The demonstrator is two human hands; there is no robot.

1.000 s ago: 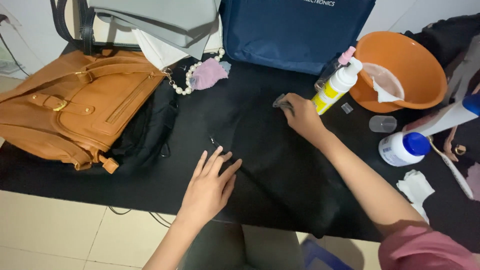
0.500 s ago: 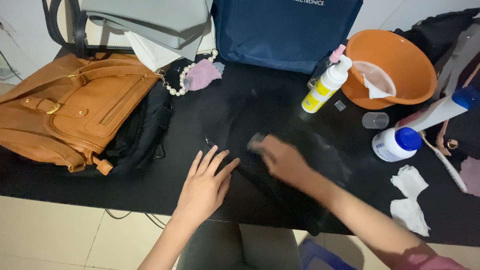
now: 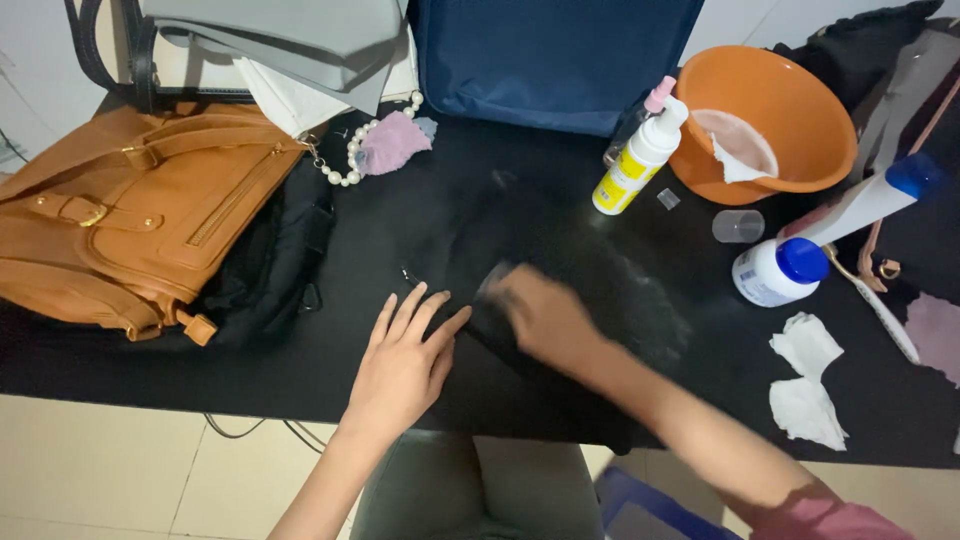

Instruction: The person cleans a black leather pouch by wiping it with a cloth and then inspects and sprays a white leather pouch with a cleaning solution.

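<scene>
Near the lower middle of the frame the left hand (image 3: 405, 365) lies flat, palm down, fingers spread, on a black bag (image 3: 560, 250) spread over the black counter (image 3: 120, 375). The right hand (image 3: 540, 318), just to its right and blurred, presses on the same dark fabric; something small and dark sits under its fingers, but the blur hides what it is, and I cannot tell whether the hand is clamped on it or merely flat. The two hands are close, nearly touching at the fingertips. The bag's surface carries a pale, dusty smear to the right of the right hand.

At the left of the frame a tan leather handbag (image 3: 110, 215) rests on the counter, with a black strap bag (image 3: 275, 255) tucked against its right side. Above, a string of pearls (image 3: 350, 160) and a pink cloth (image 3: 392, 143) lie below a grey bag (image 3: 290, 40). A navy blue bag (image 3: 550, 55) stands at the upper middle. To its right a white spray bottle with a yellow label (image 3: 640, 155) leans near an orange bowl (image 3: 770, 120) holding a white wipe. A clear cap (image 3: 738, 226), a white bottle with a blue lid (image 3: 780, 270) and crumpled white tissues (image 3: 805, 380) lie at the right.
</scene>
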